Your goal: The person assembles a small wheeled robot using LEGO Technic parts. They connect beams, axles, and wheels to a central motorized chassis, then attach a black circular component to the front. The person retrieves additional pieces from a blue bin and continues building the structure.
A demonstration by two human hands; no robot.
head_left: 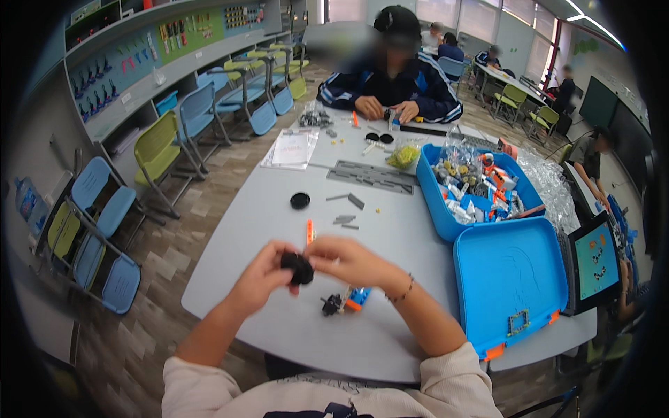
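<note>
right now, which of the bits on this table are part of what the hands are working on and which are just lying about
In hand:
- small black wheel-like part, held between left hand and right hand
- orange stick piece just behind the hands
- small black, blue and orange assembly lying just below the hands

Lying about:
- open blue case of parts
- black disc
- loose grey beams
- booklet
- tablet

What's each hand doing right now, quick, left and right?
Left hand: closed on the small black part, above the grey table.
Right hand: fingers closed on the same black part from the other side.
</note>
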